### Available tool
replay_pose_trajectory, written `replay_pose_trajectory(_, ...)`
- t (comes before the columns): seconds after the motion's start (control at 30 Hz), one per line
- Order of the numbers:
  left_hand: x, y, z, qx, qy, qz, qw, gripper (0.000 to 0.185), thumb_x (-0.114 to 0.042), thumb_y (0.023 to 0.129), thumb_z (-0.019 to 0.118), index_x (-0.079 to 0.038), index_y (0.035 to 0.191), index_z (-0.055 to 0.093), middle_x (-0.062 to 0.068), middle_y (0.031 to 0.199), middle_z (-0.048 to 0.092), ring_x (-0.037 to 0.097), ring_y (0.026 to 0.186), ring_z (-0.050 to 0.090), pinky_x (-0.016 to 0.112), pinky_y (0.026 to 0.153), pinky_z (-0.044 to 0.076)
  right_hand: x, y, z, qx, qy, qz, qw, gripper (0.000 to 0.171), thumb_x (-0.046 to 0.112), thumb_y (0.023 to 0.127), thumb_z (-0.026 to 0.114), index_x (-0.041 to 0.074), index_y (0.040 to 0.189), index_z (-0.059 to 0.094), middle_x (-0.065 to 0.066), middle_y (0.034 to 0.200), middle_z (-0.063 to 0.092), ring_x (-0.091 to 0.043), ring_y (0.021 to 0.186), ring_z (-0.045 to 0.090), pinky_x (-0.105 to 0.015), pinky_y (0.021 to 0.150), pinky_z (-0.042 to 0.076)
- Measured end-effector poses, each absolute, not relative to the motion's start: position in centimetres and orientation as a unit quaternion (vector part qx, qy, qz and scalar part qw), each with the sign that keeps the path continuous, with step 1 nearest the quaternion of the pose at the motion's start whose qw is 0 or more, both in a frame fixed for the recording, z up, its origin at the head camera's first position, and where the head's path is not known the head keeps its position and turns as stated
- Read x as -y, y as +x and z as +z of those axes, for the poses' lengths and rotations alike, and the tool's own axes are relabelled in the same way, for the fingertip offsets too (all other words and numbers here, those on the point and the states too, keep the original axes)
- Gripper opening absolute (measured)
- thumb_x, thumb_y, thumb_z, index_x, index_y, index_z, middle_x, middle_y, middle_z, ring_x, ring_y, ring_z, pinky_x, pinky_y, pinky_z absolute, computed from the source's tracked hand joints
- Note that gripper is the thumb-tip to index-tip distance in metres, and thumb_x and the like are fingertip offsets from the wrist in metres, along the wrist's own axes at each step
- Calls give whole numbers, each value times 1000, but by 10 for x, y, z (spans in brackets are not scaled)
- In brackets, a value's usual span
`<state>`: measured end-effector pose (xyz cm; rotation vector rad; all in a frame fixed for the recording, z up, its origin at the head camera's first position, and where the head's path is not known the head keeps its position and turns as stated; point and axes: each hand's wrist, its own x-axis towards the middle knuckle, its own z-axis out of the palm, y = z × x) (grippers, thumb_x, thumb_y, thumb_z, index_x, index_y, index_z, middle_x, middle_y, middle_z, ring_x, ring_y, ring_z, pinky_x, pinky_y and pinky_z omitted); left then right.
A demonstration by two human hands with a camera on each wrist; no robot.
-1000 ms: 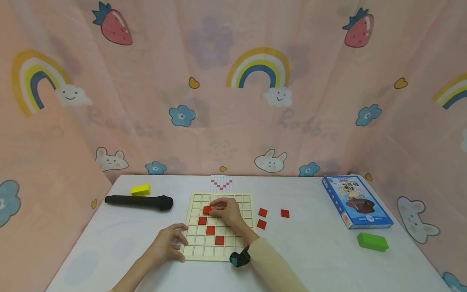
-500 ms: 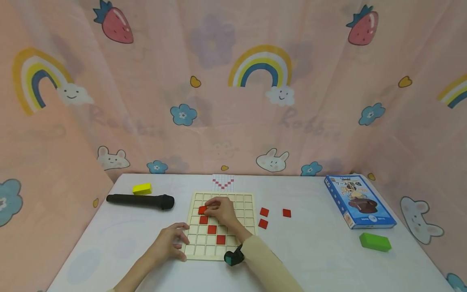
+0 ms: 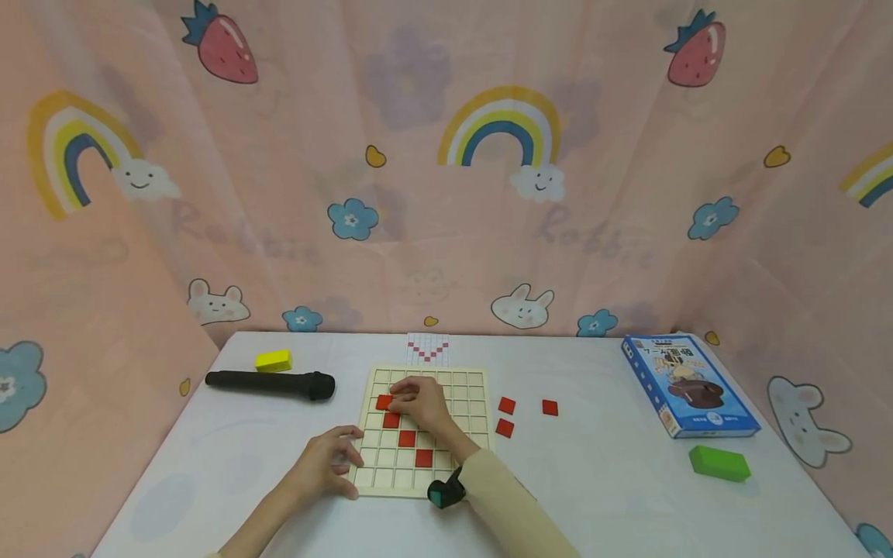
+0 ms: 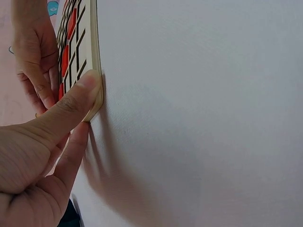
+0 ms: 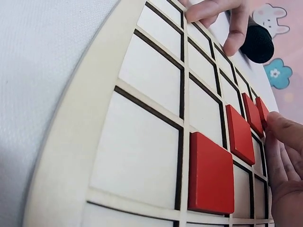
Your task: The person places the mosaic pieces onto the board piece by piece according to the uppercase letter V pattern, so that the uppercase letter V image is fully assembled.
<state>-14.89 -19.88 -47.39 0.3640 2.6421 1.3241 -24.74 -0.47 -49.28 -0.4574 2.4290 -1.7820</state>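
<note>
My right hand (image 3: 422, 404) pinches a red square tile (image 3: 383, 402) at the upper left part of a pale wooden grid board (image 3: 398, 491). Below it, a diagonal of three more red tiles (image 3: 407, 439) steps down to the right, each seated in a cell. The right wrist view has the thumb (image 5: 280, 124) against the edge of the farthest tile (image 5: 261, 109); whether that tile lies flat cannot be told. My left hand (image 3: 321, 463) grips the board's near left corner, its thumb (image 4: 85, 85) on the rim and its other fingers along the side.
Three loose red tiles (image 3: 505, 428) lie right of the board. A pattern card (image 3: 428, 350) stands behind it. A black microphone (image 3: 268, 383) and yellow block (image 3: 273, 360) are at left; a blue box (image 3: 691, 387) and green block (image 3: 719, 463) at right.
My right hand has carried the red tile a short way left over the board, then slowed. The left hand has kept its place at the corner. The whole view has shifted slightly.
</note>
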Motion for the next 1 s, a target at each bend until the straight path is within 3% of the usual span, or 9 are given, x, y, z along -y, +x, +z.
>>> replay_pose_trajectory(1.0, 198, -148, -474, -881, 122, 451, 78, 36, 10, 49, 86, -1, 77, 66, 23, 125, 54, 47, 117, 48, 26, 73, 60, 10, -249, -493, -784, -144, -601, 59, 16, 1, 82, 72, -5, 97, 68, -14, 91, 70, -23, 84, 69, -22, 71, 57)
